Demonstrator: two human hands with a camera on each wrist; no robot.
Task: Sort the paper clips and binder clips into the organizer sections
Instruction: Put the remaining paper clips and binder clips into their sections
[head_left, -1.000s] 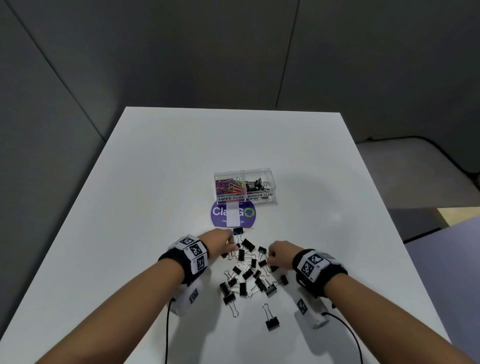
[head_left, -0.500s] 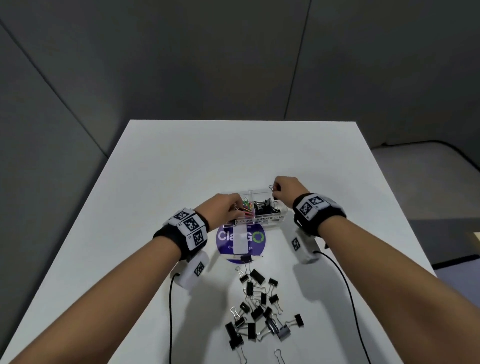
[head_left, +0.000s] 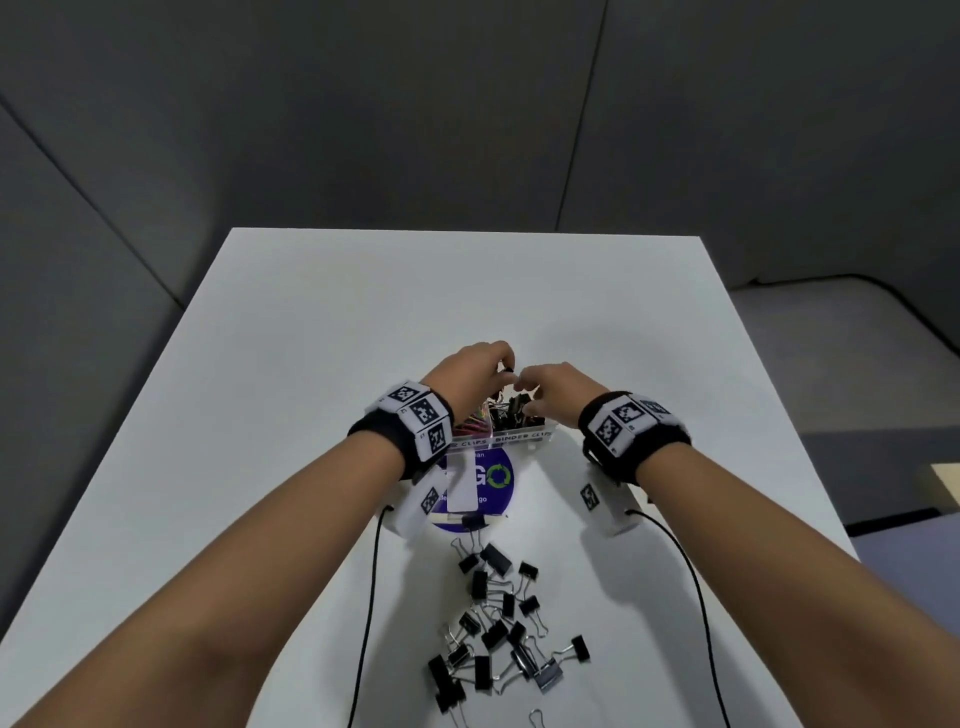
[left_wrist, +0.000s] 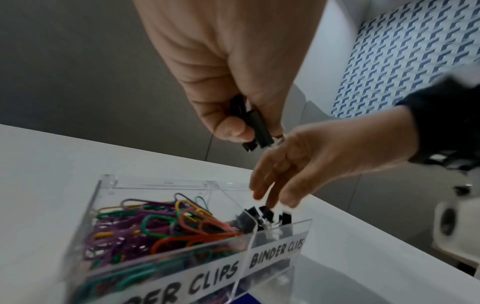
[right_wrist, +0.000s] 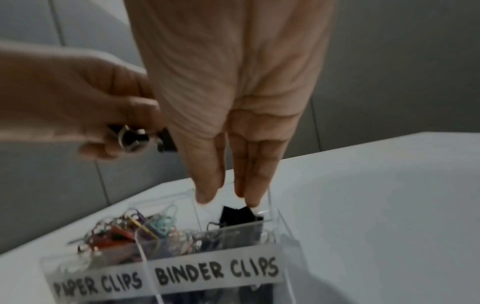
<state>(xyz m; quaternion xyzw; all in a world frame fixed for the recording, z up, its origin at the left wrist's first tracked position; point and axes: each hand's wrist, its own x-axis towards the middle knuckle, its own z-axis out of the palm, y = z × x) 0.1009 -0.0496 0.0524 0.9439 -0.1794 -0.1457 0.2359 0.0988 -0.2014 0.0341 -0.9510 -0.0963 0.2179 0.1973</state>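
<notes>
A clear two-section organizer (head_left: 519, 440) stands mid-table, labelled PAPER CLIPS and BINDER CLIPS (right_wrist: 215, 271). Coloured paper clips (left_wrist: 155, 224) fill its left section and black binder clips (right_wrist: 239, 214) lie in the right one. My left hand (head_left: 485, 366) hovers above the organizer and pinches black binder clips (left_wrist: 259, 129) between thumb and fingers. My right hand (right_wrist: 226, 193) points straight fingers down into the binder section, fingertips just above the clips there, holding nothing. A pile of several black binder clips (head_left: 498, 623) lies on the table nearer me.
A round purple sticker (head_left: 491, 478) sits in front of the organizer on the white table (head_left: 311, 364). Wrist-camera cables (head_left: 366, 623) trail toward me on both sides of the pile. A silver binder clip (head_left: 548, 675) lies in the pile. Grey walls stand behind.
Both hands went from the pile up to the organizer. The left hand then shifted right above the binder section. The right hand's fingers straightened and no clip shows in it now.
</notes>
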